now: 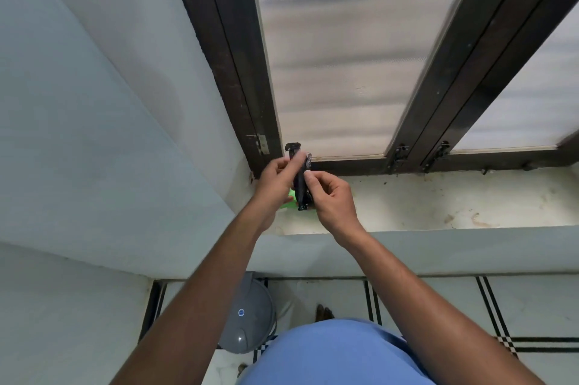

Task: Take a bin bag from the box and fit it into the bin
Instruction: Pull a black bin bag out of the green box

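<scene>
A narrow black roll of bin bags (301, 187) stands upright between my hands above the window sill. My left hand (277, 181) grips its upper part from the left. From the right, my right hand (332, 199) pinches the roll with thumb and forefinger near its middle. A bright green box or wrapper (290, 200) lies on the sill just behind my hands, mostly hidden. The grey bin (250, 319) with a domed lid stands on the floor below, in the corner under my left forearm.
The stained white window sill (438, 206) runs to the right. Above it is a dark-framed window (416, 121) with frosted panes. A pale wall (94, 134) closes the left side. Tiled floor (438, 306) with black lines lies below; my blue shirt fills the bottom centre.
</scene>
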### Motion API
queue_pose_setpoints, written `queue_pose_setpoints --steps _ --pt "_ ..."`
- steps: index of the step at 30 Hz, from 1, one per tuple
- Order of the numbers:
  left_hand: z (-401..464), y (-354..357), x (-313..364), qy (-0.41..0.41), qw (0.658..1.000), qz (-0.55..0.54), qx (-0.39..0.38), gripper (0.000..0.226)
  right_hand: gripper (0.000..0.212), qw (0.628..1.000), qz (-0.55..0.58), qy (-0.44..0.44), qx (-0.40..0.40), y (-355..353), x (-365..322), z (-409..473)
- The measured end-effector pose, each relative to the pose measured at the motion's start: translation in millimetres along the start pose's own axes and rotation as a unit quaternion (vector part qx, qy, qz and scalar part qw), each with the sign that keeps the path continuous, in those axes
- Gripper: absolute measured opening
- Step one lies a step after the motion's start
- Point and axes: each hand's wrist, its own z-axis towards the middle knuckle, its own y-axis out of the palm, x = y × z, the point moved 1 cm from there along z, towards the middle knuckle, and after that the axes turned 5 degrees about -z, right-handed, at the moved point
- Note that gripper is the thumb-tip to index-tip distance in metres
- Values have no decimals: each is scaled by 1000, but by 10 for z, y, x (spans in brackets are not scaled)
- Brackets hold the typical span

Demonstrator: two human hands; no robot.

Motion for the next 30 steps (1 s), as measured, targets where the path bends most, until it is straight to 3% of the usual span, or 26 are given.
queue_pose_setpoints --steps 6,10,13,17,21,25,28,30 --pt "24 92 -108 0 996 -71 48 44 19 999 17 18 26 -81 51 13" --pt "10 33 -137 -23 991 -128 -31 39 21 999 23 38 22 -131 45 38" --pt "54 -22 -207 -1 993 -115 -8 44 20 998 35 49 25 -144 47 67" --pt "-9 -32 -150 -53 975 -217 -5 43 21 996 50 62 41 -188 44 133" --pt "1 -47 -185 -13 983 -182 -30 39 20 995 61 71 47 -222 45 159" --pt "-41 -43 -155 -75 966 -247 -21 37 22 992 67 84 65 -274 80 175" --pt "-31 -54 -200 -37 979 -196 -40 40 22 991 73 86 67 -294 95 178" --pt "-31 -52 -237 -23 984 -173 -40 28 21 990 78 87 73 -306 97 174"
